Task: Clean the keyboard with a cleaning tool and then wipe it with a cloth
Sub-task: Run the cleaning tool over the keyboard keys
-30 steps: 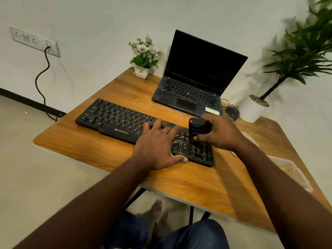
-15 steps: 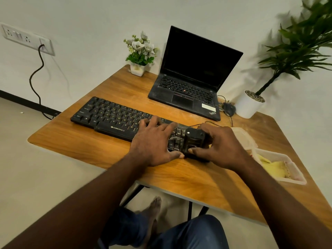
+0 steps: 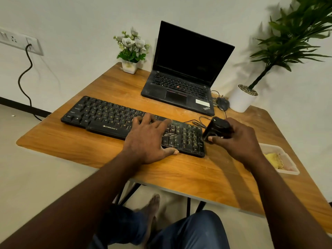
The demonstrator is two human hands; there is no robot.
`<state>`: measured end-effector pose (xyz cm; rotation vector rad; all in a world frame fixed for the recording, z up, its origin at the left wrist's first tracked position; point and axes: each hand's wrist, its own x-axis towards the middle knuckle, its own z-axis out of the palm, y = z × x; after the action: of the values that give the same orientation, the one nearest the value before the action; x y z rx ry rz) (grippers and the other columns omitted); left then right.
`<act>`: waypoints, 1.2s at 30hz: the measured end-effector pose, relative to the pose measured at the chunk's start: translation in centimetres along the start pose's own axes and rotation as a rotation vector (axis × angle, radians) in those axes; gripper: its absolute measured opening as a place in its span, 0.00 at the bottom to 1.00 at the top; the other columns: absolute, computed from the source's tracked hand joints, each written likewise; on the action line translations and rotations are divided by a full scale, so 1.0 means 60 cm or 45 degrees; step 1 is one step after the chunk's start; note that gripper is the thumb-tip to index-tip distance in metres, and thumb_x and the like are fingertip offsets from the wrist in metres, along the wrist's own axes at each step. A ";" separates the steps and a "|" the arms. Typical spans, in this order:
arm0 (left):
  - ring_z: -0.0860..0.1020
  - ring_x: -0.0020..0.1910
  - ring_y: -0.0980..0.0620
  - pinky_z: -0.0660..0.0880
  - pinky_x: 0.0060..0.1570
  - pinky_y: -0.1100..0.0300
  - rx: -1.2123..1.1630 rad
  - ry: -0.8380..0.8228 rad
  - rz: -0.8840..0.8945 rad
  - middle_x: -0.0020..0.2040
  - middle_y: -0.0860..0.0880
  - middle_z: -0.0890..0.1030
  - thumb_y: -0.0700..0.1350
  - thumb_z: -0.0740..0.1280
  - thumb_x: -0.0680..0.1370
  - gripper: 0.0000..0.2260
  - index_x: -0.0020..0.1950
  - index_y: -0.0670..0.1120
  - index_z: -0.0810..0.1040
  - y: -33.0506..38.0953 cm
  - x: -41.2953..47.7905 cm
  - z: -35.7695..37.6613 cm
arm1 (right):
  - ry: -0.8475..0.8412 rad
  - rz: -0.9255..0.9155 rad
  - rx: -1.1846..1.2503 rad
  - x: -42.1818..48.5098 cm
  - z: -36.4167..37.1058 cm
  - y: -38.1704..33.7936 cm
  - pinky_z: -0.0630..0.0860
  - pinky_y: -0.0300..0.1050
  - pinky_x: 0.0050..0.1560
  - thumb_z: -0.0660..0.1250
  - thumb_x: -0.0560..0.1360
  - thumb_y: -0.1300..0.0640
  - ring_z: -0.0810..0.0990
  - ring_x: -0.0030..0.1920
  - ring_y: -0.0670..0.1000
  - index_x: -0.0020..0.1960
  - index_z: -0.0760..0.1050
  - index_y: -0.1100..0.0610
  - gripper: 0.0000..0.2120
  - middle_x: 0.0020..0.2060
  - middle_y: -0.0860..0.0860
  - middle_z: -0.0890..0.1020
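A black keyboard (image 3: pixel 107 117) lies across the wooden table (image 3: pixel 179 173), with dusty smears on its right-hand keys. My left hand (image 3: pixel 149 141) rests flat on the keyboard's middle, fingers spread, thumb along the front edge. My right hand (image 3: pixel 235 141) grips a small black cleaning tool (image 3: pixel 214 129), tilted and held just off the keyboard's right end. A yellow cloth (image 3: pixel 274 159) lies in a white tray (image 3: pixel 291 169) at the right edge of the table.
A black laptop (image 3: pixel 181 87) stands open behind the keyboard. A small white flower pot (image 3: pixel 129 66) sits at the back left, a black mouse (image 3: pixel 222 103) and a white plant pot (image 3: pixel 241 99) at the back right. A thin cable (image 3: pixel 197 121) runs behind the keyboard.
My right hand has carried the cleaning tool rightward off the keyboard's right-hand keys, to just past its end. My left hand stays in place on the keyboard.
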<state>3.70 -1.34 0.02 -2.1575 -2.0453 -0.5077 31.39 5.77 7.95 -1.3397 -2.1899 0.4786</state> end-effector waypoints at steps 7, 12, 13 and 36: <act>0.63 0.70 0.48 0.62 0.67 0.43 0.000 0.004 -0.003 0.71 0.54 0.76 0.81 0.53 0.70 0.46 0.81 0.56 0.55 0.001 -0.001 -0.001 | -0.178 -0.048 0.023 0.105 0.059 -0.034 0.73 0.35 0.44 0.81 0.70 0.56 0.80 0.51 0.41 0.57 0.78 0.48 0.20 0.48 0.41 0.82; 0.62 0.70 0.48 0.62 0.68 0.42 0.003 0.005 -0.018 0.72 0.53 0.75 0.81 0.54 0.70 0.47 0.82 0.55 0.54 0.001 0.000 0.000 | -0.261 -0.170 -0.064 0.133 0.094 -0.072 0.72 0.37 0.45 0.80 0.71 0.53 0.79 0.52 0.43 0.57 0.76 0.45 0.19 0.49 0.39 0.80; 0.62 0.70 0.48 0.62 0.68 0.42 0.006 -0.001 -0.019 0.72 0.53 0.75 0.81 0.53 0.70 0.47 0.82 0.55 0.54 0.002 0.000 -0.001 | -0.272 -0.161 -0.069 0.133 0.086 -0.068 0.72 0.36 0.44 0.80 0.71 0.54 0.80 0.52 0.43 0.58 0.77 0.45 0.19 0.49 0.40 0.81; 0.64 0.71 0.47 0.62 0.67 0.41 0.008 0.016 -0.007 0.70 0.52 0.77 0.81 0.53 0.70 0.48 0.82 0.54 0.53 0.000 -0.001 0.003 | -0.384 -0.180 -0.100 0.032 0.065 -0.111 0.80 0.42 0.45 0.81 0.68 0.53 0.82 0.47 0.44 0.51 0.78 0.47 0.16 0.45 0.44 0.83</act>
<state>3.70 -1.34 -0.19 -2.1408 -2.0438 -0.5137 23.64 4.40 8.94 -1.2046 -2.5527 0.5766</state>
